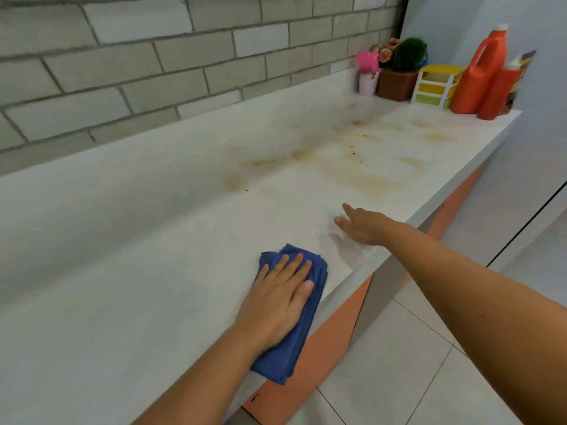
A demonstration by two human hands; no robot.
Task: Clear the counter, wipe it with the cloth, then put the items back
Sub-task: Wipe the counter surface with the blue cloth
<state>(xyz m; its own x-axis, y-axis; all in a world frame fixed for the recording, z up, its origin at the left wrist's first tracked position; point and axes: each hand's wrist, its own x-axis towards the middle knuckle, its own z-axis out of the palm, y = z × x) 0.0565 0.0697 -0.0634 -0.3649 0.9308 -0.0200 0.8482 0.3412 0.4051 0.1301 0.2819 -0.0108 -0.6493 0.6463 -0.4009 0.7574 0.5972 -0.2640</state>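
A folded blue cloth [302, 329] lies on the white counter [153, 240] near its front edge, one end hanging slightly over. My left hand [280, 297] presses flat on the cloth with straight fingers. Further along, my right hand [362, 223] hovers or rests by the counter's edge, fingers extended, holding nothing. Brown stains and crumbs [356, 154] spread over the counter beyond my hands.
At the far end stand a pink cup [368, 76], a brown pot with a green plant [399, 81], a small yellow drawer unit [435, 85] and two orange bottles [481, 75]. A grey brick wall runs behind. Tiled floor lies to the right.
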